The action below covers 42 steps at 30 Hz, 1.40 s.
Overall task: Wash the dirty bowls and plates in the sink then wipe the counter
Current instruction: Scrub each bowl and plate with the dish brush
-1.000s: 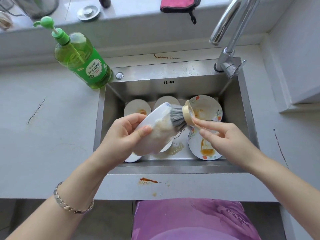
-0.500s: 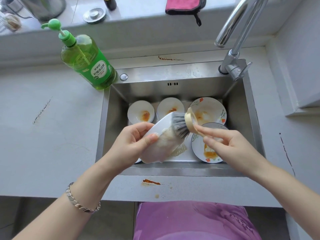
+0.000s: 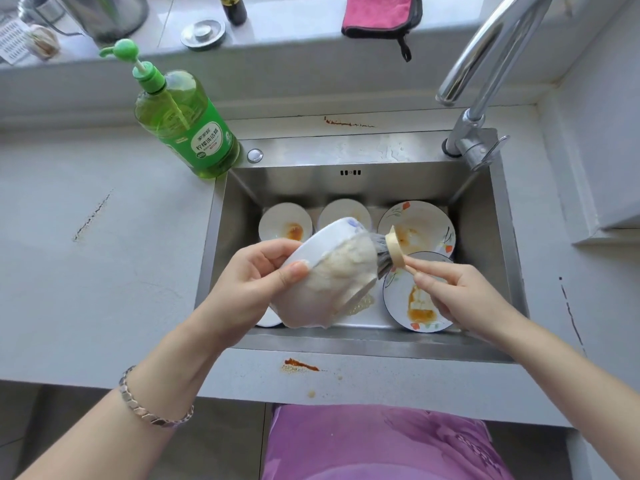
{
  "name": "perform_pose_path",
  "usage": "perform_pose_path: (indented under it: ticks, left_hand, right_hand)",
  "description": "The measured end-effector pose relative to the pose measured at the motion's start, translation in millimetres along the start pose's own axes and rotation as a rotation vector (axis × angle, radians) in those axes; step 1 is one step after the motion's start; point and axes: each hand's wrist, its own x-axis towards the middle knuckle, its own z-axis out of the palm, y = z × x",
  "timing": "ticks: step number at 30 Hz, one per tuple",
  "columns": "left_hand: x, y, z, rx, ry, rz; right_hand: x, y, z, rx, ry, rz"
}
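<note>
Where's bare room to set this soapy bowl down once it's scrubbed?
Widest free patch: the counter left of the sink, between the soap bottle and the front edge, beside a dark streak. The strip right of the sink is narrow. The sink floor is crowded with bowls and plates; the front ledge carries an orange stain.

The bowl (image 3: 304,306) is white with pale creamy foam on it, and the brush (image 3: 396,249) has grey bristles and a cream top. The plates (image 3: 424,218) in the silver sink (image 3: 485,209) are white with orange and green flowers, a dark rim and orange smears. The soap bottle (image 3: 187,129) is bright green, the cloth (image 3: 377,15) is pink with a black edge, and the grey worktop (image 3: 104,289) has red-brown stains.
</note>
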Motion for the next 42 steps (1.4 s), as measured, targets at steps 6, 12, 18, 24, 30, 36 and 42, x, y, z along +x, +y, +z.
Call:
perform_pose_path:
  ticks: [6, 12, 18, 24, 30, 36, 42]
  left_hand:
    - [19, 2, 17, -0.373, 0.283, -0.009]
    - [49, 1, 38, -0.548, 0.567, -0.02]
    - [58, 3, 59, -0.456, 0.63, 0.059]
    - [61, 5, 62, -0.48, 0.635, 0.071]
    - [61, 6, 64, -0.529, 0.665, 0.04]
    - [62, 10, 62, -0.578, 0.698, -0.005]
    - [61, 15, 60, -0.663, 0.72, -0.045]
  right_hand:
    - [5, 14, 22, 0.355, -0.067, 0.189]
    - [3, 6, 47, 0.436, 0.008, 0.11]
    - [5, -2, 59, 0.415, 0.11, 0.031]
    - [3, -10, 65, 0.23, 0.313, -0.26]
    - [-9, -6, 72, 0.174, 0.224, -0.332]
    - [-9, 0, 72, 0.153, 0.27, -0.254]
    - [-7, 1, 74, 0.163, 0.241, -0.23]
